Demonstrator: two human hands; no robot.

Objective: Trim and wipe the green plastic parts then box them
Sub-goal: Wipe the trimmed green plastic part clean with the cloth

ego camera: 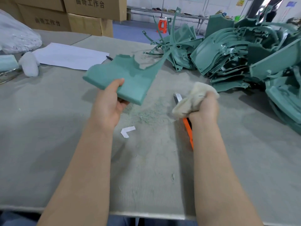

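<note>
Head view: the left hand pinches the part at its near corner, thumb on top and fingers curled beneath, holding it tilted above the table. The right hand is fisted round a crumpled cloth, apart from the part. A knife shows under that hand, blade ahead of the cloth and orange handle behind the wrist; I cannot tell whether it is gripped too or lies on the table.

The part looks like a thin moulded shell, probably light and stiff, so one hand should carry it. Its thick rounded near edge seems the safest hold. The far side has a ragged cut-out and a slim curved arm that may flex or snap.

Shavings lie between the hands. A pile of more parts sits far right, with paper far left.
</note>
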